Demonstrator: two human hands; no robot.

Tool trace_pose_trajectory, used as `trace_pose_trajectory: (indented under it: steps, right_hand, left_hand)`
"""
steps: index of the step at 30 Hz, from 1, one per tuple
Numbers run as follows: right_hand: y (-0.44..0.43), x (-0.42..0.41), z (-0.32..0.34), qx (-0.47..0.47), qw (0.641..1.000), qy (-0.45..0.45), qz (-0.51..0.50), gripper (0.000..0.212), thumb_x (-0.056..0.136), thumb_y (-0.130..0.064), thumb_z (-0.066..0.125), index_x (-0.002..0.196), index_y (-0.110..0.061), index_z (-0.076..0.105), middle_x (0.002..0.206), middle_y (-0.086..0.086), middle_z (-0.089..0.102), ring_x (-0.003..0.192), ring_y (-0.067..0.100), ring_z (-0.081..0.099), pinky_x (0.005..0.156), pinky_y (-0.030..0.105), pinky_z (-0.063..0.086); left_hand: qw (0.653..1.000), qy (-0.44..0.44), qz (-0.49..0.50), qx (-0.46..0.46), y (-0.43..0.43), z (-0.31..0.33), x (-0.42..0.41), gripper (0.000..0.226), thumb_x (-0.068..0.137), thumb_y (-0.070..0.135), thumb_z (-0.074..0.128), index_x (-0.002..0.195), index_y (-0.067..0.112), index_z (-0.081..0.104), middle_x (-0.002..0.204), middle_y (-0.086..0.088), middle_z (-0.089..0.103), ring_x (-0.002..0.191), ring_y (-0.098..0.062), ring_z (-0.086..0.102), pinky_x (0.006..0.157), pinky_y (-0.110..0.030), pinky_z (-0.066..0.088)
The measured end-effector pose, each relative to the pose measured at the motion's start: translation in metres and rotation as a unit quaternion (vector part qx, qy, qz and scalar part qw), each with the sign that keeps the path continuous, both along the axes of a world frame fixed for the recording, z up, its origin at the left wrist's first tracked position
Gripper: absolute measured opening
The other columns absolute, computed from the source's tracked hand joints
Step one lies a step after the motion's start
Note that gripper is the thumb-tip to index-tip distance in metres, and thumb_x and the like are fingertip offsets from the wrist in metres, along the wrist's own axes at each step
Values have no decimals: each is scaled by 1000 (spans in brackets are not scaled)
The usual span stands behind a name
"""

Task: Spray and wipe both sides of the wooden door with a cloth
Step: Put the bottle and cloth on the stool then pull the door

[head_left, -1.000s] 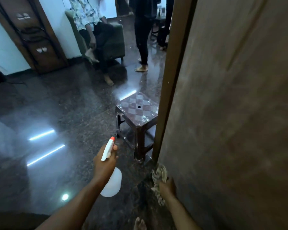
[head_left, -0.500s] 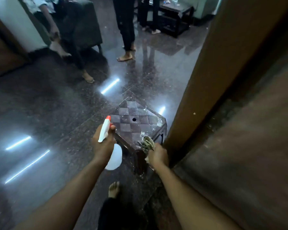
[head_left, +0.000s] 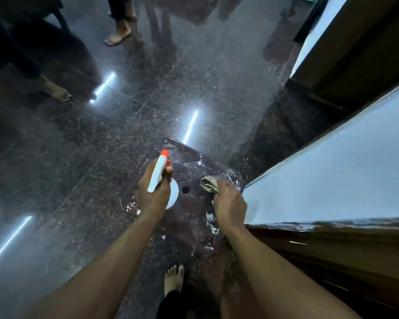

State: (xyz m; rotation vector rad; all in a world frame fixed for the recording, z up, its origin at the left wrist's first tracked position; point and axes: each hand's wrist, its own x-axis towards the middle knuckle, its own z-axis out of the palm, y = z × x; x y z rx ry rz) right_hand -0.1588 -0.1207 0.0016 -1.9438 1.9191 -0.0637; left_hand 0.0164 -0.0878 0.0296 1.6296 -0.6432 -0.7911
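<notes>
My left hand (head_left: 153, 195) grips a white spray bottle (head_left: 159, 172) with an orange nozzle, held above a small dark checkered stool (head_left: 195, 180). My right hand (head_left: 229, 203) holds a crumpled patterned cloth (head_left: 209, 184) just over the stool top. The wooden door (head_left: 346, 254) shows at the lower right as a dark brown surface, to the right of my right forearm. Neither hand touches the door.
A pale wall (head_left: 332, 180) runs along the right with a brown frame (head_left: 355, 47) behind it. The floor (head_left: 90, 157) is dark polished stone with light streaks. Bare feet of other persons (head_left: 118, 38) stand at the top left. My own foot (head_left: 174, 279) is below the stool.
The view has tilted down and swung off the door. Both hands moved from the door's lower edge to above the stool, still holding bottle and cloth.
</notes>
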Motion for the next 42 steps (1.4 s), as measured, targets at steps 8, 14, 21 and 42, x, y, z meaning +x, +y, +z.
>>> trace_pose_trajectory:
  steps: [8, 14, 21, 42]
  right_hand:
    - [13, 38, -62, 114, 992, 45, 36, 55, 97, -21, 56, 149, -18, 37, 142, 8, 35, 125, 29, 41, 87, 39, 51]
    - [20, 38, -60, 130, 991, 0, 29, 78, 94, -59, 53, 154, -18, 26, 152, 8, 29, 135, 30, 32, 96, 42, 47]
    - [74, -12, -29, 72, 997, -33, 3, 57, 99, -48, 49, 148, -21, 39, 142, 2, 42, 127, 25, 45, 91, 39, 48]
    - [432, -368, 128, -36, 953, 18, -300, 42, 100, -43, 40, 135, -24, 54, 138, 1, 52, 125, 28, 51, 87, 42, 52]
  left_hand:
    - [992, -27, -121, -5, -16, -59, 19, 36, 83, 23, 58, 118, 14, 62, 100, 22, 70, 93, -4, 66, 87, -31, 53]
    - [981, -88, -170, -17, -8, -72, 31, 43, 82, 29, 68, 121, 14, 60, 117, -3, 66, 111, -21, 62, 92, -41, 49]
    - [978, -111, -66, 163, 30, -76, 16, 96, 57, 62, 79, 135, 20, 42, 133, -6, 49, 121, -16, 52, 100, -39, 46]
    - [661, -431, -606, -100, 229, 109, -394, 45, 82, 52, 41, 103, 18, 63, 98, -7, 68, 89, -32, 64, 73, -37, 54]
